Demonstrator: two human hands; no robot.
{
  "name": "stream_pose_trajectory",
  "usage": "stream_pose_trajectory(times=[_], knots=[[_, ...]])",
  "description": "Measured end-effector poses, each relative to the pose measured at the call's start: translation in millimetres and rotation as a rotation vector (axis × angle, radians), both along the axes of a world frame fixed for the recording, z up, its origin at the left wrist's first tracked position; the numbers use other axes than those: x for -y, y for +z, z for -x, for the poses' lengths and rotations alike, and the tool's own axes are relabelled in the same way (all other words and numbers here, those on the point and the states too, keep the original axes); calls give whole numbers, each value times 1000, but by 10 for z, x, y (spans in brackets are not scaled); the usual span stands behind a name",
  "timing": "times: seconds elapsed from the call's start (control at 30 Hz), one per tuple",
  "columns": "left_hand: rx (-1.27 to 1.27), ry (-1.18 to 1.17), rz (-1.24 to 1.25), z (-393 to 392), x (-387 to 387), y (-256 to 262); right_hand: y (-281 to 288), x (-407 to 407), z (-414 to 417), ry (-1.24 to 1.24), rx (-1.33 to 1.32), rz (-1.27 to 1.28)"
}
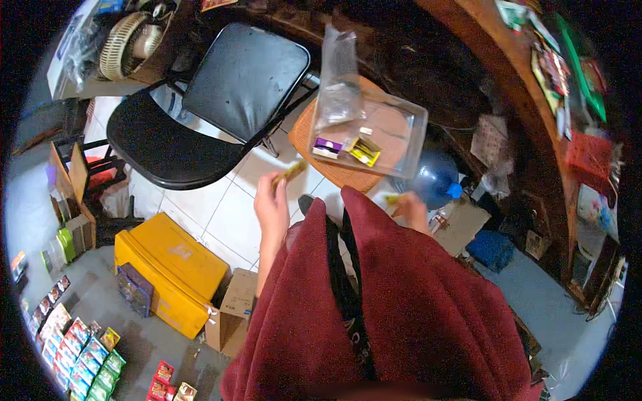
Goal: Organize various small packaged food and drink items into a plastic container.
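Note:
My left hand [270, 200] holds a small, flat yellow-brown packet [293, 171] between thumb and fingers, just short of a woven-top stool [303, 131]. Part of my right hand [415, 214] shows beyond my maroon garment [421, 290], with a small yellow item [392, 199] at its fingertips; blur hides what it is. On the stool stands a clear plastic container [419, 130]. Inside it, near the front, are a purple-and-white box [327, 148] and an open yellow box [364, 151]. A clear plastic bag [338, 100] rises from its back left corner.
A black folding chair [246, 80] is at the back left. A yellow plastic box [175, 270] and an open cardboard carton [238, 306] stand left of me. A large blue water bottle [431, 175] is right of the stool. Sachet strips [83, 356] hang at lower left.

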State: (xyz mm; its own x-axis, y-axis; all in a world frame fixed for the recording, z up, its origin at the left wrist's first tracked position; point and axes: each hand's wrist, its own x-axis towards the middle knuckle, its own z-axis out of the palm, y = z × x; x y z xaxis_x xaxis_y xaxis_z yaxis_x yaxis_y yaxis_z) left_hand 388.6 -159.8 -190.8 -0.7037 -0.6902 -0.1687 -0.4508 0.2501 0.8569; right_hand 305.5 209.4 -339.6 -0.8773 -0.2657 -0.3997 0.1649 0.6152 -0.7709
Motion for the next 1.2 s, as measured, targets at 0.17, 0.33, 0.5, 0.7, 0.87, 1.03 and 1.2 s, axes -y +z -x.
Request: stream_pose_trajectory(times=[0.17, 0.33, 0.5, 0.7, 0.87, 1.03, 1.2], knots=[[-53, -279, 56, 861, -359, 450, 1479, 558, 791, 113, -504, -67], [-51, -634, 280, 1292, -391, 415, 1689, 1151, 663, 225, -538, 135], [-49, -868, 439, 1527, -418, 298, 1283, 1445, 590, 285, -780, 114], [-40, -1100, 496, 1643, -435, -106, 1028, 1604, 548, 234, -820, -100], [-53, -1120, 513, 1762, -451, -167, 1055, 1692, 492, 69, -766, -223], [-56, -1133, 540, 1866, -423, -217, 1195, 1774, 516, -2, -742, -211], [-28, -1181, 525, 1895, -463, -163, 1080, 1704, 529, 49, -781, -209]])
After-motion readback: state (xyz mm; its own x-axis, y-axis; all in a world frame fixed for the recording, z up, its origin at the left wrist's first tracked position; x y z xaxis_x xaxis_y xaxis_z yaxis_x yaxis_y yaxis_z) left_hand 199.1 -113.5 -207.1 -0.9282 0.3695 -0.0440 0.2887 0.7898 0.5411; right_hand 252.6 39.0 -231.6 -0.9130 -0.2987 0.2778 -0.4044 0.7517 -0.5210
